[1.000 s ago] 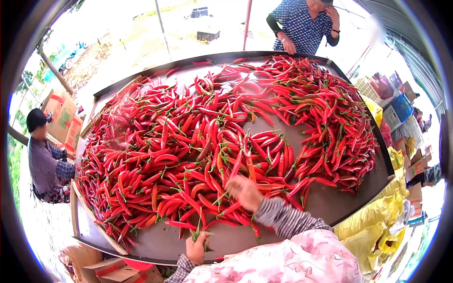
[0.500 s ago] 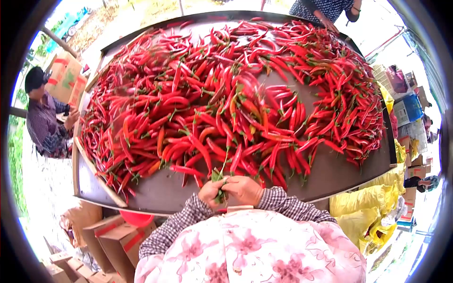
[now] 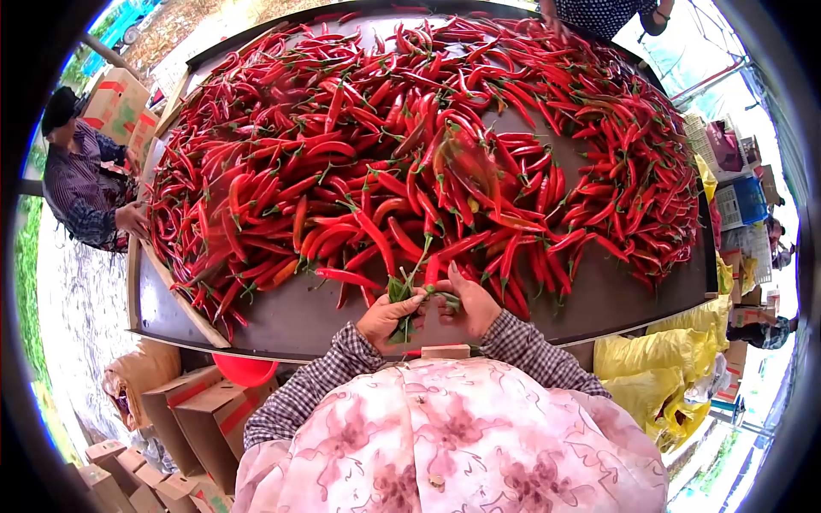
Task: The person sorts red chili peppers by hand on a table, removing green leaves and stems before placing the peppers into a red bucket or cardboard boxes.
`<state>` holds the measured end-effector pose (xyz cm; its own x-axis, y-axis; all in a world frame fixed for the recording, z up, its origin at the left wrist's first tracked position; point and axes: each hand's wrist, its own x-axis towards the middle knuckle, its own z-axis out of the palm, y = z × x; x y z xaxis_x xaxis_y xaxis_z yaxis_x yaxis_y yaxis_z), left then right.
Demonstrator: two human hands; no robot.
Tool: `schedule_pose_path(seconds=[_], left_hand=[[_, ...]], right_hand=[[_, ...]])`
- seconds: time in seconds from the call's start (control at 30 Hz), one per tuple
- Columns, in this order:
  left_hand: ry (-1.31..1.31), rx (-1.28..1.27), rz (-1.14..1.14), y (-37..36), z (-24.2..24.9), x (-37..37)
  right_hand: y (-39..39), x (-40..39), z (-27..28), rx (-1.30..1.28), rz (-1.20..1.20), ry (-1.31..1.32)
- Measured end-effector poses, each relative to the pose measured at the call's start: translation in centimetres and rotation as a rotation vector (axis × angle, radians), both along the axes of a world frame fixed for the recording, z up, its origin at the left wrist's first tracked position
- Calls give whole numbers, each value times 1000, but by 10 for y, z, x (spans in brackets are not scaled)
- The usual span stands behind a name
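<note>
My left hand (image 3: 390, 318) is closed on a green leafy sprig (image 3: 398, 295) at the near edge of the table (image 3: 291, 332). The sprig's thin stem points up toward the pile of red chili peppers (image 3: 342, 192). Just to the right is my right hand (image 3: 473, 306), with its thumb raised apart from the fingers. A small green piece (image 3: 446, 299) shows by its fingers, and a red chili (image 3: 432, 272) lies close in front of the thumb.
At the left edge stands a person (image 3: 85, 184), one hand at the rim. Another person (image 3: 599, 15) reaches in from the far right. Cardboard boxes (image 3: 214, 419) and a red basin (image 3: 245, 369) sit below left. Yellow sacks (image 3: 658, 363) lie at right; a wooden strip (image 3: 184, 299) crosses the table's left side.
My right hand has opened and drawn right from my left hand, which keeps the sprig. The person at left has lowered a hand to the table rim. The view has shifted slightly.
</note>
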<state>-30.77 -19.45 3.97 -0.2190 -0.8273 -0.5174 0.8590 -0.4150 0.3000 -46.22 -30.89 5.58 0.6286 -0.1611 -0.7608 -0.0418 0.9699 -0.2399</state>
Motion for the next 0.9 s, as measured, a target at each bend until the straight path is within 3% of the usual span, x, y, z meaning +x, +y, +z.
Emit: schedule_pose_path(seconds=[0.07,0.13,0.17,0.23,0.3,0.33,0.47,0.6,0.7,0.9], left_hand=[[-38,19,-18,4,7,-2],[-78,18,-62,5,15,-2],[-156,83,-87,7,20,0],[-419,200,-72,9,19,-4],[-455,237,-80,13,23,2],[-492,288,-63,15,24,4],[-628,390,21,35,3,9],[-595,367,51,42,12,14],[-566,262,60,39,17,15],[-488,198,70,39,9,14]], right_hand=[[4,13,0,109,31,-143],[13,25,10,-176,-74,-61],[13,22,-7,-250,-116,-177],[20,24,-1,-480,-127,-66],[25,23,-4,-712,-62,35],[24,24,-6,-721,-74,38],[1,27,-2,-692,-570,61],[-30,17,9,-777,-431,74],[-37,19,11,-542,-477,-210],[-29,17,18,-440,-446,-307]])
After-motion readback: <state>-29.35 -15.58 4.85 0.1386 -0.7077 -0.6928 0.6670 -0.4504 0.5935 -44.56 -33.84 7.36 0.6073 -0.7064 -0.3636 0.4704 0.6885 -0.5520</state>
